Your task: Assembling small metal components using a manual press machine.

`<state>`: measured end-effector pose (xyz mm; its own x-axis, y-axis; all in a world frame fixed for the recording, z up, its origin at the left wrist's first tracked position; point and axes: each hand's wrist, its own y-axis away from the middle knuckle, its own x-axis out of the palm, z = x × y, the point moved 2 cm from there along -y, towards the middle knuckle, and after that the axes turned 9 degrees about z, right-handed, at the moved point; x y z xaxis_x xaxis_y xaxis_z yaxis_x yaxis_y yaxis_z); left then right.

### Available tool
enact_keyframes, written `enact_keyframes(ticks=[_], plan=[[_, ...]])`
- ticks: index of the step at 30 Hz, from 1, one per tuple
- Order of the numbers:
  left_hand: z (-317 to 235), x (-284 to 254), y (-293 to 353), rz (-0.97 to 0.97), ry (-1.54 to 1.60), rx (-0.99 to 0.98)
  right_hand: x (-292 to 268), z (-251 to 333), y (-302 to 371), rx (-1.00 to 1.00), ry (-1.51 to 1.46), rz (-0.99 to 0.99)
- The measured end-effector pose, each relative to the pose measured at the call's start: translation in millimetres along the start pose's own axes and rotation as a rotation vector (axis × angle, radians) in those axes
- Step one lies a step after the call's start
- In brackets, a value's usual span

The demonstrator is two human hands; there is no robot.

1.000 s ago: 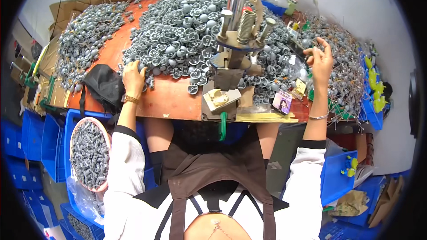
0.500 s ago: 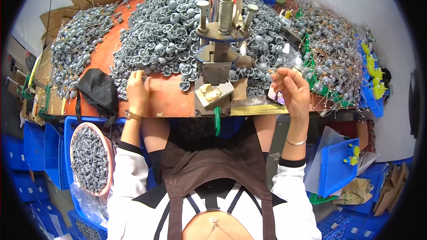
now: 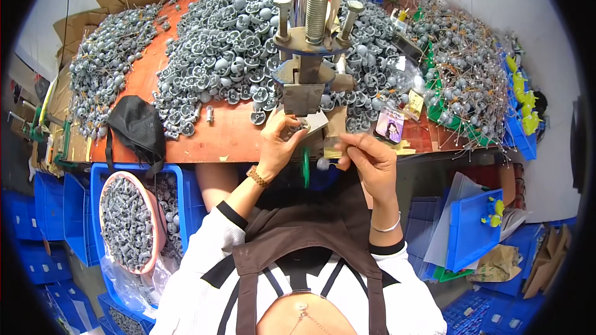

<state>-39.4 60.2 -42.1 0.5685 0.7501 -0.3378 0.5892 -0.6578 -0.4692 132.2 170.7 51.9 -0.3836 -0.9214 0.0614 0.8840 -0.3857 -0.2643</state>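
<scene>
A bench press with a metal block stands at the table's front edge. Under the block, my left hand reaches to the small fixture, thumb and index finger closed on a small grey plastic part. To the right of the press, my right hand is pinched. A round grey ball hangs by its fingertips, apparently on a thin stem that the pinch holds. Between the hands is a green curved handle. Behind the press rises a large heap of grey half-shell parts.
Balls on wires are heaped at the left and in a green-edged tray at right. A black cap and a purple picture card lie on the table. A pink basin of grey parts stands below left, a blue bin below right.
My left hand has moved right, from the heap's front edge to the fixture. My right hand has come down and left beside the press, with a grey ball now at its fingers.
</scene>
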Motion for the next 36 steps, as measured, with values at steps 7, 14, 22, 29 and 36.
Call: enact_keyframes(ticks=[7,14,22,29,36], plan=[[-1.8,-8.1,2.2,0.162,0.026,-0.065,7.1,-5.1,-9.4,-0.087,0.137,0.041],[19.7,-20.3,10.4,0.158,0.268,-0.110,18.8,0.1,-7.9,0.034,0.042,0.069],[54.8,-142.7,8.5,-0.038,-1.268,-0.298,24.6,-22.8,-2.6,0.021,0.176,0.297],[6.5,-89.3,20.7,-0.037,0.534,-0.493,49.8,-45.0,-12.1,-0.076,0.511,0.101],[-14.1,-63.8,35.3,-0.019,1.032,-0.672,57.6,-38.1,-13.7,-0.241,0.697,0.008]])
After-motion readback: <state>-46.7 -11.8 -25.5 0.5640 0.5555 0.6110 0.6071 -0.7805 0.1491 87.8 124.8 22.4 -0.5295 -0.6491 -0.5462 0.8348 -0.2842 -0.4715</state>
